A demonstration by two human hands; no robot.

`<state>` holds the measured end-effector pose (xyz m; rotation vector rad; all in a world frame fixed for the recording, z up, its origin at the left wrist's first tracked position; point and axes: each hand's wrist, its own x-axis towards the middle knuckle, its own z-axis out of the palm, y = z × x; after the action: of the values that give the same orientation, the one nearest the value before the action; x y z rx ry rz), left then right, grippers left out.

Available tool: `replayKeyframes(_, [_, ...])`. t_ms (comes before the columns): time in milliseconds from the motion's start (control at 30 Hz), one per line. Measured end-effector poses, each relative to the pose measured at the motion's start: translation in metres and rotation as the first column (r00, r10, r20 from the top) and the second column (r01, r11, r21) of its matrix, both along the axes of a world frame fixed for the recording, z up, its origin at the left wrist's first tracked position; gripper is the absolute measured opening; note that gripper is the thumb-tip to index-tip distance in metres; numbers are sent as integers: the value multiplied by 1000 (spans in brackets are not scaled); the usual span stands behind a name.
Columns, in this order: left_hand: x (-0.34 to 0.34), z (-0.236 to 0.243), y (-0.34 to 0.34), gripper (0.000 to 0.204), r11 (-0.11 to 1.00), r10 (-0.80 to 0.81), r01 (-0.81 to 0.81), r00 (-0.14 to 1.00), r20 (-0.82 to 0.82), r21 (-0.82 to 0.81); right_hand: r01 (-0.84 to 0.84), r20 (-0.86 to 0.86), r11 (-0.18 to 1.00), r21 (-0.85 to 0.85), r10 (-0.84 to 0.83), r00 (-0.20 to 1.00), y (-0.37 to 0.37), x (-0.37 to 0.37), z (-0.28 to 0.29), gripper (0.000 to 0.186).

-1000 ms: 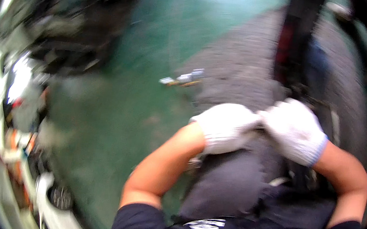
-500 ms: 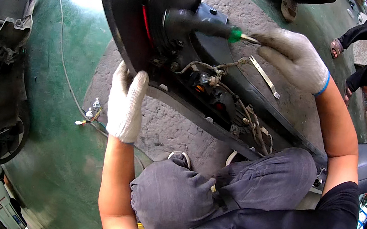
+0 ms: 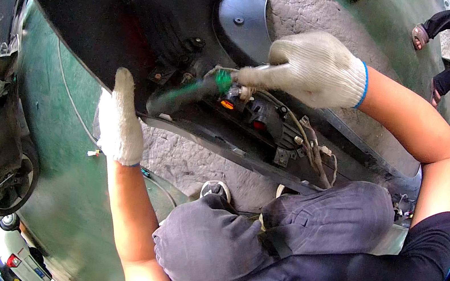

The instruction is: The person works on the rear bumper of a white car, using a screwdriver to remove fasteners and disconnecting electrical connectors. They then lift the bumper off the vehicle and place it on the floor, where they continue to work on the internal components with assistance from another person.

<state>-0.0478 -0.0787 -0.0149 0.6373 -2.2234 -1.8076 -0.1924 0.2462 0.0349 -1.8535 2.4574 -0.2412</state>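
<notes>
Head view: the right hand, fingers clenched, grasps a green-handled screwdriver set against the black bumper panel. The left hand, fingers flat, presses the panel's left edge. Green floor lies left.

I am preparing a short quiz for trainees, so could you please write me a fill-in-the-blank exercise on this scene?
1. Both hands wear knitted white ____.
2. The right hand grips a screwdriver whose handle is ____.
3. The left hand rests against the ____ edge of the black body panel.
4. The person's trousers are ____.

Missing words: gloves; green; lower; grey
</notes>
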Motion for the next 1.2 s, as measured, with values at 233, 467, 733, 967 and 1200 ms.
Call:
replayKeyframes(233, [1, 5, 6, 56, 983, 48, -58, 997, 65, 173, 87, 123, 974, -210, -62, 990, 11, -11, -6, 48])
replayKeyframes(467, [1, -14, -5, 59, 979, 105, -101, 994, -12, 175, 1, 0, 1000, -23, -1, 1000, 7, -2, -15, 45])
replayKeyframes(733, [5, -6, -6, 55, 991, 77, -83, 995, 57, 104, 38, -56, 998, -54, -41, 998, 6, -1, -22, 40])
replayKeyframes(967, [8, -13, -15, 49, 996, 73, -70, 996, 58, -51, 0, -26, 1000, -9, 0, 1000, -4, 14, -8, 37])
replayKeyframes(1200, [9, -20, -15, 46, 992, 82, -82, 997, -1, -97, 88, -7, 995, 42, -87, 996, -16, 16, -2, 19])
